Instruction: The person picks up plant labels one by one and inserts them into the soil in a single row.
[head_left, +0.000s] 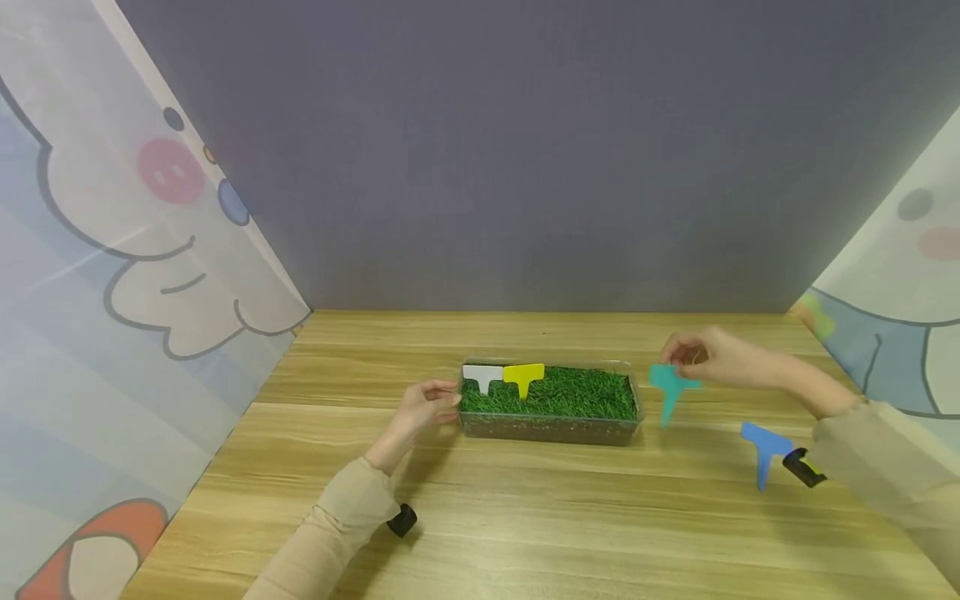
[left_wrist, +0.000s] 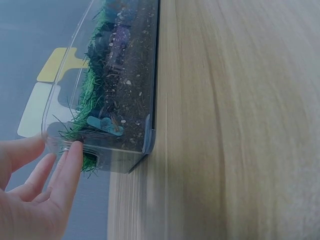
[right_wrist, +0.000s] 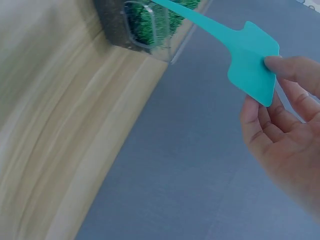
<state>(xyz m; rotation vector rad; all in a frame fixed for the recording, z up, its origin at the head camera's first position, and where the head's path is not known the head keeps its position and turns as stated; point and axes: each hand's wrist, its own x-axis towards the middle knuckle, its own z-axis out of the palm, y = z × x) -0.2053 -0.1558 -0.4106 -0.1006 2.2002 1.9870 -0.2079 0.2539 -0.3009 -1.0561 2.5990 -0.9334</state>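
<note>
A clear plastic planter box (head_left: pixel 551 429) with green grass (head_left: pixel 585 392) over dark soil sits on the wooden table. In the grass stand a white T-shaped plant label (head_left: pixel 482 375) and, to its right, a yellow plant label (head_left: pixel 523 377). My left hand (head_left: pixel 423 408) is at the box's left end, its fairly straight fingertips (left_wrist: pixel 75 150) against the end wall. Between thumb and fingers my right hand (head_left: pixel 705 358) pinches a teal plant label (right_wrist: pixel 255 62) by its wide head. The label's stem points down, just right of the box.
A blue plant label (head_left: pixel 767 446) lies on the table (head_left: pixel 525 517) under my right forearm. Behind the table rises a grey panel (head_left: pixel 555 167). Cartoon-printed curtains (head_left: pixel 97 292) hang at both sides.
</note>
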